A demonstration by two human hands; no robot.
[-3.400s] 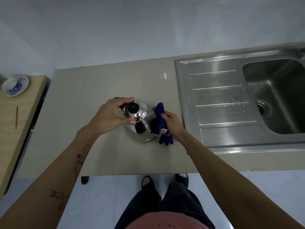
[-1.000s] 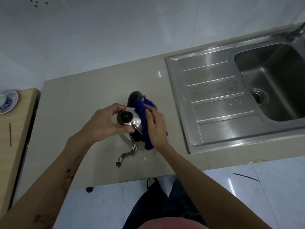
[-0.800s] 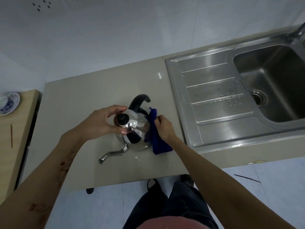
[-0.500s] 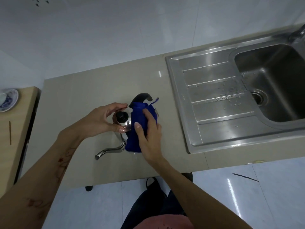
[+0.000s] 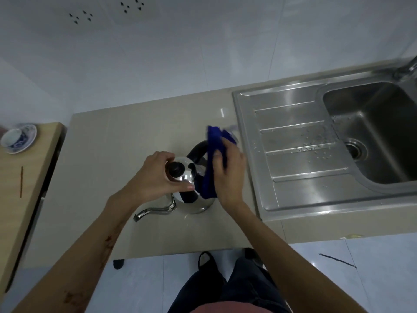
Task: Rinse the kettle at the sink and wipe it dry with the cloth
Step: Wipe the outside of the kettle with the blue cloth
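Observation:
A shiny steel kettle [image 5: 191,199] stands on the beige counter [image 5: 112,143], its thin spout pointing left toward the front edge and its black handle arching at the back. My left hand [image 5: 153,177] grips the lid around its black knob. My right hand [image 5: 228,175] holds a blue cloth [image 5: 213,159] and presses it against the kettle's right side, near the handle. The cloth hides part of the kettle's body. The steel sink [image 5: 372,136] lies to the right.
The ribbed drainboard [image 5: 297,154] next to the kettle carries water drops. A tap [image 5: 406,68] shows at the far right edge. On a wooden surface [image 5: 18,199] at the left sit a blue-and-white cup on a saucer [image 5: 18,137] and a thin stick [image 5: 21,181].
My right hand has swept the cloth from the kettle's front up to its right side by the handle. The kettle has turned a little; my left hand stays on the lid.

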